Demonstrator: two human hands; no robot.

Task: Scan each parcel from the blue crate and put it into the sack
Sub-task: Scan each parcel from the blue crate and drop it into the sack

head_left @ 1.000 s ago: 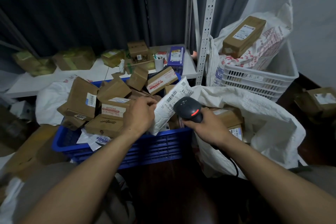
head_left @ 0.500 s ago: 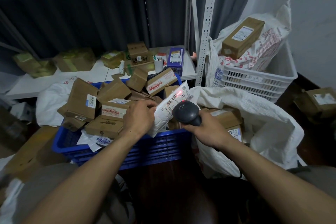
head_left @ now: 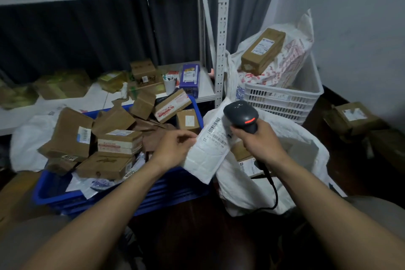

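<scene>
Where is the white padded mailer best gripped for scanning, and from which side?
Pinch the white padded mailer by its left edge, coming from the side of the blue crate, as the left hand does. It is flat and thin, and its barcode label faces up at upper right, so this leaves the label clear for the scanner in the right hand.
</scene>
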